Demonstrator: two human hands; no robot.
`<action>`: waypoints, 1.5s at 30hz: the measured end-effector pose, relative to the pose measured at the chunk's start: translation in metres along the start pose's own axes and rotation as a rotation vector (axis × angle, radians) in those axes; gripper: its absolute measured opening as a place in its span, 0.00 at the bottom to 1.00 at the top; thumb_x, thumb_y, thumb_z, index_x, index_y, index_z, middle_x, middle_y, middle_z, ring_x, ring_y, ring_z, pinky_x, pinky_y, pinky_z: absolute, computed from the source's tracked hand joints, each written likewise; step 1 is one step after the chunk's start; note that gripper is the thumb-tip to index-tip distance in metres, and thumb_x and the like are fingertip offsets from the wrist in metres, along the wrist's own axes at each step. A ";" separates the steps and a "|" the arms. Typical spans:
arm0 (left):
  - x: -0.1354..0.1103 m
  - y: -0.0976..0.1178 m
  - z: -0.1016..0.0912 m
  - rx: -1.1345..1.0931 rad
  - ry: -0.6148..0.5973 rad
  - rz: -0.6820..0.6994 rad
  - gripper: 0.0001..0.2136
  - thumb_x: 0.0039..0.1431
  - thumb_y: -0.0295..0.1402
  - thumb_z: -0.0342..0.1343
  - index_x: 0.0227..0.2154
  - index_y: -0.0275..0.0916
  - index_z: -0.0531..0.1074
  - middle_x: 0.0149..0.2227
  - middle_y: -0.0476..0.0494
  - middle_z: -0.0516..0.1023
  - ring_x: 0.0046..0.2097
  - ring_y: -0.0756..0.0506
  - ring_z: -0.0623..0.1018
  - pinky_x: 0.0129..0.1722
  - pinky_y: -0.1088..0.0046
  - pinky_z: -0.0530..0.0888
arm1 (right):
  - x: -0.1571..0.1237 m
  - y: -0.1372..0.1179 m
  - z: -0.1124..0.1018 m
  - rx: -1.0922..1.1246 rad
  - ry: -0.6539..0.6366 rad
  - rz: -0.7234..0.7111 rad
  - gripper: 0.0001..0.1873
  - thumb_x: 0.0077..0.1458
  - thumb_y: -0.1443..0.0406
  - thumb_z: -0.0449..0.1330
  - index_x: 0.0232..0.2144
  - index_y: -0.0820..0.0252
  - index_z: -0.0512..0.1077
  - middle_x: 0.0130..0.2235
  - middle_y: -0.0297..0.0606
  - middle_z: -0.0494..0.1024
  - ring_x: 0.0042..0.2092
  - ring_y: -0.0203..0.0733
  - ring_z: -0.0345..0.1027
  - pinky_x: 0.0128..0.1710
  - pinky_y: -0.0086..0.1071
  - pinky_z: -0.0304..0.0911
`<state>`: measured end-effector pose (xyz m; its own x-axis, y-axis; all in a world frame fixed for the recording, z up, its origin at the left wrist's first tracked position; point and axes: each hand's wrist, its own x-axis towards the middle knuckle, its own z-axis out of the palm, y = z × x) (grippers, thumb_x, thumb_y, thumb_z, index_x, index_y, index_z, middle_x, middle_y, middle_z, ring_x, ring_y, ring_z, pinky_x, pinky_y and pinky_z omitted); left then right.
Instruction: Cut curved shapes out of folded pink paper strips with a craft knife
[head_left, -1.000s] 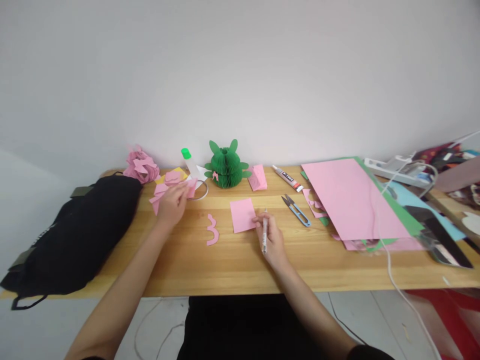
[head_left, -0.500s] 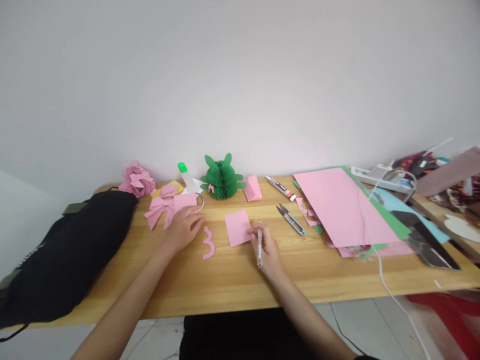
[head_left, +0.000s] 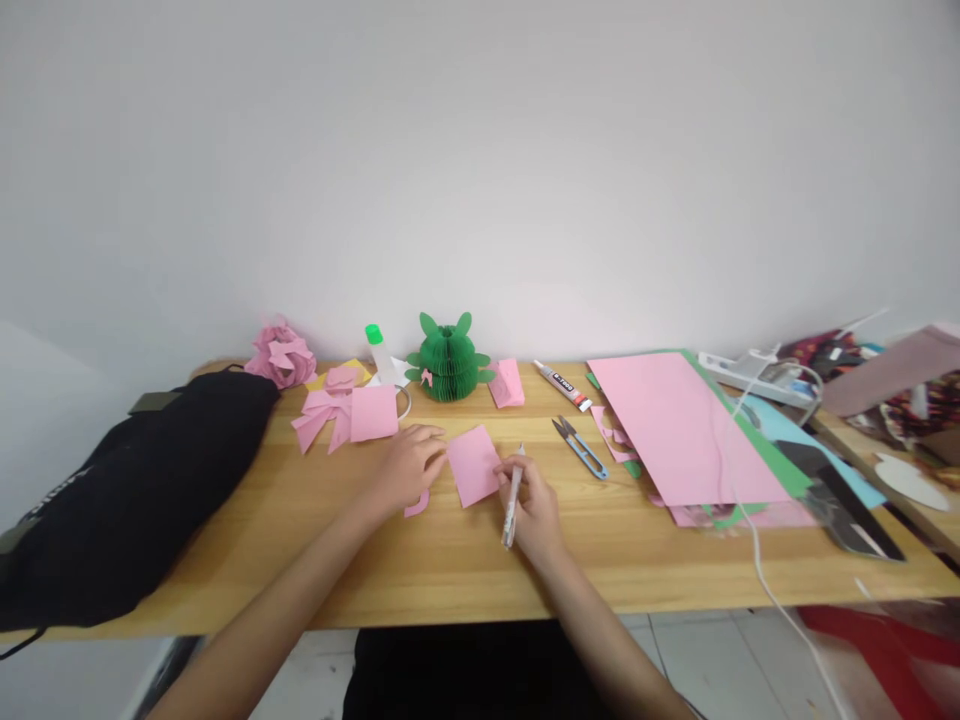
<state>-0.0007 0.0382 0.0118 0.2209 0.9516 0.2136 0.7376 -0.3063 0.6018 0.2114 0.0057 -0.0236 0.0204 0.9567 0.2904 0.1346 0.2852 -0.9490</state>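
Right hand, in the head view, grips one pen beside one pink card lying near the middle of the table. Left hand is loose, fingers slightly bent, blocking sight of part of one pink cutout; whether it touches the card, I cannot tell. Near the back edge are one glue stick, one green paper figure and one glue tube. One pair of snips lies right of the card; one black bag covers the left end.
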 end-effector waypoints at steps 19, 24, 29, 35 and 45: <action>-0.038 0.042 0.013 -0.823 -0.053 -0.612 0.13 0.66 0.37 0.56 0.48 0.35 0.72 0.48 0.41 0.76 0.46 0.44 0.78 0.46 0.61 0.77 | -0.004 -0.020 -0.022 -0.358 -0.226 -0.139 0.09 0.63 0.60 0.50 0.40 0.56 0.68 0.35 0.41 0.81 0.32 0.41 0.75 0.34 0.33 0.68; -0.041 0.045 0.000 -0.839 -0.056 -0.666 0.12 0.66 0.36 0.57 0.47 0.35 0.72 0.46 0.42 0.76 0.44 0.45 0.78 0.44 0.62 0.78 | 0.037 -0.030 -0.056 -0.802 -0.449 -0.166 0.15 0.57 0.75 0.53 0.41 0.60 0.74 0.41 0.47 0.80 0.44 0.48 0.74 0.45 0.38 0.64; -0.040 0.053 -0.004 -0.835 -0.098 -0.652 0.11 0.65 0.35 0.57 0.45 0.34 0.72 0.45 0.42 0.76 0.43 0.46 0.78 0.43 0.64 0.78 | 0.056 -0.037 -0.065 -1.045 -0.593 -0.214 0.18 0.56 0.78 0.54 0.46 0.61 0.74 0.44 0.50 0.77 0.49 0.50 0.70 0.51 0.40 0.62; -0.041 0.061 0.006 -0.834 -0.220 -0.627 0.08 0.65 0.34 0.58 0.42 0.34 0.73 0.43 0.44 0.77 0.41 0.47 0.78 0.42 0.65 0.78 | 0.040 -0.031 -0.070 -0.979 -0.569 -0.222 0.17 0.58 0.76 0.55 0.46 0.60 0.76 0.47 0.50 0.78 0.51 0.49 0.71 0.54 0.41 0.62; -0.036 0.075 0.001 -0.859 -0.204 -0.515 0.09 0.65 0.35 0.57 0.42 0.34 0.73 0.41 0.45 0.76 0.39 0.48 0.78 0.39 0.67 0.78 | 0.021 -0.064 -0.042 -0.502 -0.317 -0.223 0.21 0.68 0.64 0.44 0.40 0.63 0.76 0.25 0.34 0.80 0.24 0.34 0.73 0.25 0.26 0.67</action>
<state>0.0473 -0.0189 0.0484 0.1698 0.9342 -0.3138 0.0841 0.3035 0.9491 0.2444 0.0054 0.0490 -0.3461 0.8702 0.3508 0.5516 0.4912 -0.6741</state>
